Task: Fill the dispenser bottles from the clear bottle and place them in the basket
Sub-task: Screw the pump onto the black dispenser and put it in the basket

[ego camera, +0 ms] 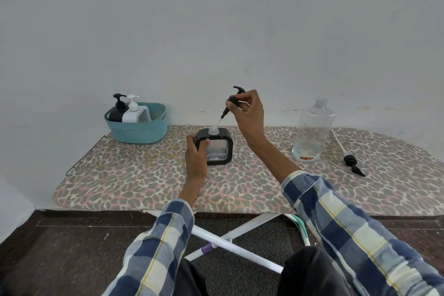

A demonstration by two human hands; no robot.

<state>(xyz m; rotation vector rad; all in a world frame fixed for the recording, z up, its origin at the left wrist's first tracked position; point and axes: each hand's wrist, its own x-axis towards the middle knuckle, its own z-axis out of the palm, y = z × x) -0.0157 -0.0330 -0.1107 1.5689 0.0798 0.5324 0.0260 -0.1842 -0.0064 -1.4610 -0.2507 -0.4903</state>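
Step in hand: re-capping the third dispenser. Left hand point(195, 151) grips the left side of the black-framed dispenser bottle point(217, 149), upright near mid of the ironing board point(144, 175). Right hand point(245, 108) pinches the black pump head point(234, 101), held tilted above the bottle w/ its dip tube aimed at the open neck; tube tip looks just at the mouth, can't tell if it's inside.

Next: feed tube straight down, seat collar, screw on, then carry bottle to the teal basket point(137, 132) far left, which already holds a black dispenser point(117, 113) and a white dispenser point(132, 113).

Bottle: square, clear ribbed window, liquid level hard to read. Clear bottle point(311, 132) stands uncapped at right, nearly empty; its pump point(352, 161) lies on the board beside it.
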